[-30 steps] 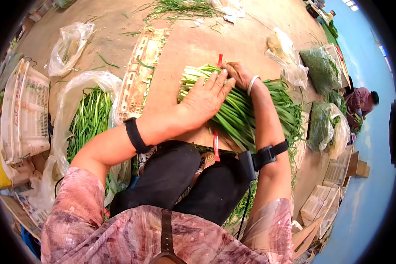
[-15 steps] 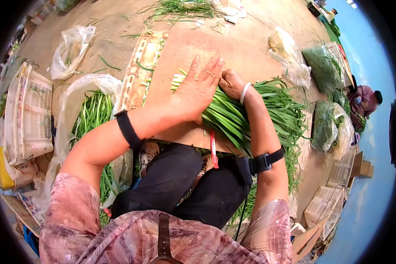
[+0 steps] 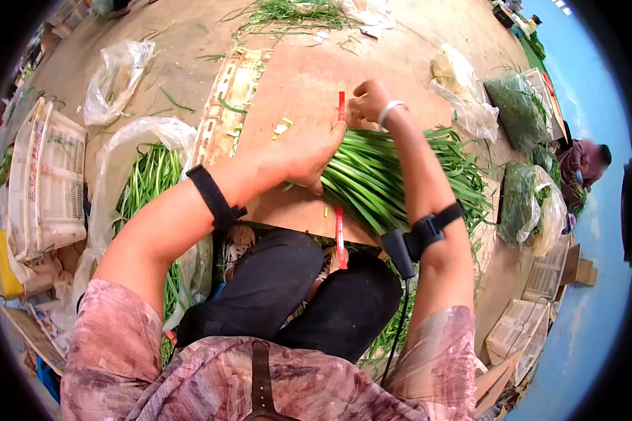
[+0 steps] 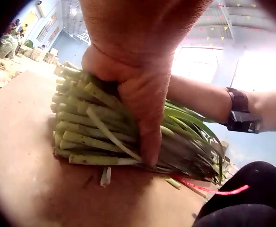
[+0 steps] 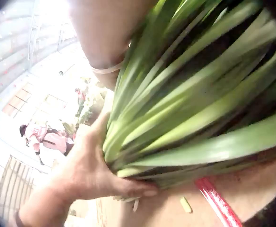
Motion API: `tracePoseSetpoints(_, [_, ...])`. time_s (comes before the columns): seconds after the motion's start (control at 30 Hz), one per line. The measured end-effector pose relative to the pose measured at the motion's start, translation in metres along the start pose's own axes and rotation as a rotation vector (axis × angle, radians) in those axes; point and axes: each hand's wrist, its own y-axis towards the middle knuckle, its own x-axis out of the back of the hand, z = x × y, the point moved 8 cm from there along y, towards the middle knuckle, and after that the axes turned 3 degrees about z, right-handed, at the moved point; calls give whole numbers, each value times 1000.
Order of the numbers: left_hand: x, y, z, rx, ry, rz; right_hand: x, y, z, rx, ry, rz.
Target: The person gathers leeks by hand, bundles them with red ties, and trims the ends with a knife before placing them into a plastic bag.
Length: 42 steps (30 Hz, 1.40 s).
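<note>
In the head view my left hand (image 3: 309, 151) lies over the cut ends of a bundle of green stalks (image 3: 372, 172). Its thumb presses down the near side of the stalks (image 4: 97, 123) in the left wrist view. A red strip (image 3: 341, 228) runs under the bundle, its far end upright between my hands. My right hand (image 3: 371, 100), slightly blurred, is beside that end with bent fingers; whether it pinches the strip is unclear. In the right wrist view the leaves (image 5: 199, 94) hide the right hand's fingers, while my left hand (image 5: 88, 165) wraps the bundle.
The bundle lies on a brown board (image 3: 295, 77) above my knees. An open plastic bag of greens (image 3: 147, 175) stands at the left, near white crates (image 3: 56, 182). Bagged greens (image 3: 516, 105) stand at the right, with another person (image 3: 584, 161) beyond.
My left hand has gone from lying flat with spread fingers to gripping round the bundle. My right hand has left the stalks and moved outward to beside the strip's far end.
</note>
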Motion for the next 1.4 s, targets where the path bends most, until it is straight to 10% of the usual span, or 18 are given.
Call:
tracePoseSetpoints(0.1, [1, -3, 1, -20, -43, -88, -12, 17, 1, -168, -195, -43])
tracePoseSetpoints(0.43, [-4, -3, 6, 64, 30, -60, 7, -22, -12, -30, 514, -127])
tracePoseSetpoints(0.57, [-8, -2, 4, 83, -70, 125, 11, -25, -13, -2, 427, -184])
tracePoseSetpoints(0.97, [3, -15, -5, -22, 72, -166, 31, -78, 16, 161, 71, -384])
tracePoseSetpoints(1.23, [2, -17, -12, -67, 150, -172, 31, -54, -33, -162, 127, -382])
tracePoseSetpoints(1.4, [-1, -17, -7, -32, 58, -134, 38, -71, 27, 129, -78, -391])
